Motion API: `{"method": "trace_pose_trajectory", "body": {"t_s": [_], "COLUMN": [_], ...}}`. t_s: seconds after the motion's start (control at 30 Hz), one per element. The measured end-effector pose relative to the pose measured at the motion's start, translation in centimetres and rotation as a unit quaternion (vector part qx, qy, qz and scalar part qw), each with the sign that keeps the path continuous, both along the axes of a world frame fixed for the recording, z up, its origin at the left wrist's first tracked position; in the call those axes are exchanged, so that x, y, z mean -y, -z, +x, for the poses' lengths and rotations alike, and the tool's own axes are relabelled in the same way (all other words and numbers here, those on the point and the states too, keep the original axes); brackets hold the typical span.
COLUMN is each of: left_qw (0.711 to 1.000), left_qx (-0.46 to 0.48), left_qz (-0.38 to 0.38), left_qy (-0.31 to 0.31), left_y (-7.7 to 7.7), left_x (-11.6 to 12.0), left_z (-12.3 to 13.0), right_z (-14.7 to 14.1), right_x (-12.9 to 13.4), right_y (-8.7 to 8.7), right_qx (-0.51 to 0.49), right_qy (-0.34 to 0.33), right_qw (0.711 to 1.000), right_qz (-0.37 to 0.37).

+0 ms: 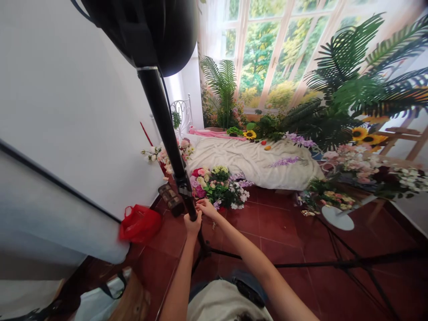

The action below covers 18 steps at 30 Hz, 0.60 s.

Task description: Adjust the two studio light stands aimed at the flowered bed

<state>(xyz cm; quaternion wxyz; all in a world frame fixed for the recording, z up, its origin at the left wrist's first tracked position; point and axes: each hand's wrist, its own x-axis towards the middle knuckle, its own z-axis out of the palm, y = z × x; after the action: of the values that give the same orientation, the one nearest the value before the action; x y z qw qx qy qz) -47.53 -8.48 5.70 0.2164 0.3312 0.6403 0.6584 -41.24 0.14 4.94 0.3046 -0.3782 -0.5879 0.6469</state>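
Observation:
A tall black light stand [160,116] rises in front of me, with a large dark lamp head [157,31] at its top. My left hand [193,223] is wrapped round the pole below a clamp [183,187]. Just right of the pole, my right hand [206,208] is near the clamp, its fingers bent towards the pole. Whether those fingertips touch or grip anything is too small to tell. The stand's legs [205,252] spread on the red tiled floor below my hands.
A low bed with a cream cloth [247,162] lies ahead, with bouquets [214,183] before it. Palm leaves [354,76] stand right. A red bag [139,224] sits left, a white round base [337,217] right, and a black bar [301,265] crosses low.

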Motion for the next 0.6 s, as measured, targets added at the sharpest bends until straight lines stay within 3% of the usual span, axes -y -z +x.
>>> {"method": "trace_pose_trajectory", "body": {"t_s": [0.13, 0.27, 0.47, 0.6], "left_qw": [1.0, 1.0, 1.0, 1.0], "left_qx": [-0.005, -0.005, -0.002, -0.025], "left_qz": [0.003, 0.008, 0.005, -0.011], "left_qy": [0.003, 0.006, 0.02, -0.016], "left_y": [-0.1, -0.5, -0.4, 0.0], "left_x": [0.0, 0.1, 0.0, -0.2], "left_z": [0.1, 0.2, 0.3, 0.2], "right_z": [1.2, 1.3, -0.4, -0.7], "right_x": [0.3, 1.4, 2.8, 1.6], "right_y": [1.2, 1.9, 1.4, 0.2], "right_qx": [-0.066, -0.066, 0.072, 0.226], "right_qy": [0.01, 0.068, 0.175, 0.124], "right_qw": [0.998, 0.993, 0.976, 0.96], "right_qz": [0.011, 0.071, 0.103, 0.112]}}
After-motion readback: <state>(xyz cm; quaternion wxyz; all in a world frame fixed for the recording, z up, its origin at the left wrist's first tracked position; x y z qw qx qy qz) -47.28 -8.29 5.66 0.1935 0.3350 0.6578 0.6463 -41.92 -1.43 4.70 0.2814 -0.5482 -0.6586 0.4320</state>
